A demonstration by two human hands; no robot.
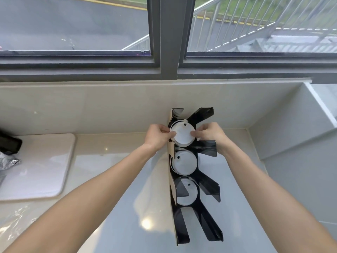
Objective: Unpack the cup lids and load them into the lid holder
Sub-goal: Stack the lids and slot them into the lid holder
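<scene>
Two hands work the top of the black lid holder (pixel 197 187), which stands on the pale countertop (pixel 116 179) below the window. We hold a stack of white cup lids (pixel 182 135) between them: our left hand (pixel 157 136) pinches the stack's left edge with thumb and fingertips, and our right hand (pixel 209 133) pinches the right edge the same way. Gripping from both sides seems meant to keep the lids square and bunched as they settle between the holder's angled black arms, since a loose stack would likely fan out or tip.

Below it, a second stack of lids (pixel 184 162) already sits in the middle compartment, and a third stack (pixel 187 191) lies in the one beneath, partly hidden behind a dark panel. The lowest slots show no lids. We judge the top stack to be nearly seated but not yet let go.

Off to the left lie a white mat (pixel 42 161) and some crumpled clear plastic wrapping (pixel 16 221), probably the lids' packaging.
</scene>
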